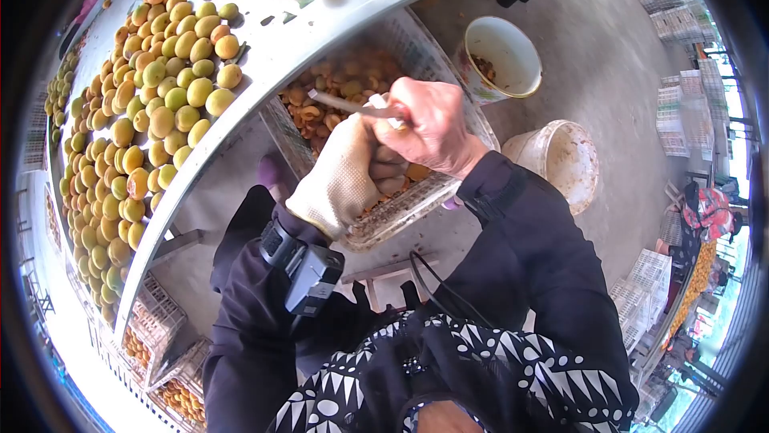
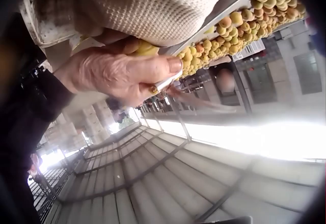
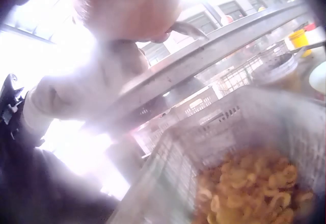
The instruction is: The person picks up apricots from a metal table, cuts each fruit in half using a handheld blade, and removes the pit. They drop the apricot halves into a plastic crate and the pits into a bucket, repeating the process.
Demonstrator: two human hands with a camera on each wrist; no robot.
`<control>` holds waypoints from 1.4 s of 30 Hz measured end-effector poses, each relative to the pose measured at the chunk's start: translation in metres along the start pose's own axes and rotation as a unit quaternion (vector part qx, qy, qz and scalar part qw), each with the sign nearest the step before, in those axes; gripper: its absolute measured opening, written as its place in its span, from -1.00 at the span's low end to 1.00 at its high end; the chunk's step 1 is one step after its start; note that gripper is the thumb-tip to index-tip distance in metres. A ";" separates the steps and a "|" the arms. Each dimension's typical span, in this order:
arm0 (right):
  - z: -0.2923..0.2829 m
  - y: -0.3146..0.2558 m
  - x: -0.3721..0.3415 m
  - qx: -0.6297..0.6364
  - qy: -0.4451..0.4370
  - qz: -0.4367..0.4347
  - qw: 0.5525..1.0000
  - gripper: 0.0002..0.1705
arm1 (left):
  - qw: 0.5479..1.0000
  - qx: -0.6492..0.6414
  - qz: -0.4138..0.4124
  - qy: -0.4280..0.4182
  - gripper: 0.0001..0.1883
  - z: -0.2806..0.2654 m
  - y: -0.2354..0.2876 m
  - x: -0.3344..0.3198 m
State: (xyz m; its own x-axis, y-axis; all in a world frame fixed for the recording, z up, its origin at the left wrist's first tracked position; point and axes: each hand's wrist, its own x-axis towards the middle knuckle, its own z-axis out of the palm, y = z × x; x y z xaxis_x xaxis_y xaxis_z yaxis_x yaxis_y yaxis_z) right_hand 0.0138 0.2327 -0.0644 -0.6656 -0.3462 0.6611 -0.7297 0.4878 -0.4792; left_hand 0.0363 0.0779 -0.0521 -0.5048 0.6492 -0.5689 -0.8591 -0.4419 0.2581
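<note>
My bare right hand [image 1: 432,124] grips a small knife [image 1: 344,104] with white on its handle, its blade pointing left over the crate. The left hand [image 1: 336,177], in a pale knitted glove, has its fingers curled against the right hand. In the left wrist view, a yellow fruit [image 2: 146,48] shows between the glove [image 2: 153,10] and the right hand [image 2: 112,76]; the glove hides part of it. Below both hands, a crate [image 1: 392,221] contains cut orange fruit pieces [image 1: 316,116]. The right wrist view shows these pieces [image 3: 249,186] blurred.
A metal-edged table [image 1: 272,48] holds many whole yellow-green fruits [image 1: 172,96] at the left. To the crate's right stand a white bucket [image 1: 521,56] with scraps and a stained bucket [image 1: 573,161]. More crates [image 1: 156,313] are under the table.
</note>
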 end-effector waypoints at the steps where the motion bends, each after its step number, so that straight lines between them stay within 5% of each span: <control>1: -0.002 -0.004 0.002 0.026 0.019 0.032 0.999 -0.67 | 1.000 -0.009 -0.007 -0.017 -0.64 0.004 0.002 -0.002; 3: -0.006 -0.014 0.012 0.163 0.091 0.137 0.973 -0.68 | 0.998 -0.032 0.002 -0.053 -0.58 0.006 0.005 -0.004; 5: -0.007 -0.014 0.016 0.161 0.084 0.125 0.975 -0.73 | 0.997 0.008 0.078 -0.015 -0.54 0.016 0.008 -0.008; 7: -0.005 -0.023 0.023 0.384 0.193 0.310 0.848 -0.79 | 0.991 0.004 0.115 -0.066 -0.55 0.002 0.015 -0.003; 9: -0.011 -0.013 0.021 0.462 0.186 0.313 0.809 -0.82 | 0.977 0.018 0.190 -0.091 -0.50 -0.001 0.022 -0.005; 15: -0.013 -0.006 0.016 0.369 0.160 0.323 0.857 -0.82 | 0.952 0.047 0.275 -0.124 -0.45 0.002 0.031 -0.008; 17: -0.022 -0.006 0.016 0.340 0.103 0.367 0.860 -0.80 | 0.933 0.080 0.351 0.000 -0.45 0.009 0.029 -0.006; 21: -0.021 0.013 0.013 0.357 0.113 0.404 0.835 -0.82 | 0.913 0.138 0.379 0.065 -0.47 0.015 0.028 0.000; 23: -0.024 0.015 0.016 0.488 0.145 0.430 0.745 -0.84 | 0.881 0.188 0.408 0.148 -0.50 0.022 0.024 0.002; 31: -0.036 -0.032 0.068 0.592 0.259 0.157 0.747 -0.89 | 0.867 0.210 0.412 0.187 -0.45 0.046 0.007 0.012; 42: -0.026 -0.033 0.073 0.570 0.297 0.132 0.754 -0.89 | 0.851 0.179 0.439 0.227 -0.39 0.048 0.005 0.029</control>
State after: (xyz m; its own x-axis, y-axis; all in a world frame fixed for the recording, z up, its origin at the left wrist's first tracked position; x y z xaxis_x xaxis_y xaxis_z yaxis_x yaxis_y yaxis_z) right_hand -0.0064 0.2121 0.0150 -0.8711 0.2279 0.4349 -0.4692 -0.6475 -0.6005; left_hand 0.0133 0.1246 -0.0299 -0.9506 -0.1748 -0.2564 -0.1799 -0.3630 0.9143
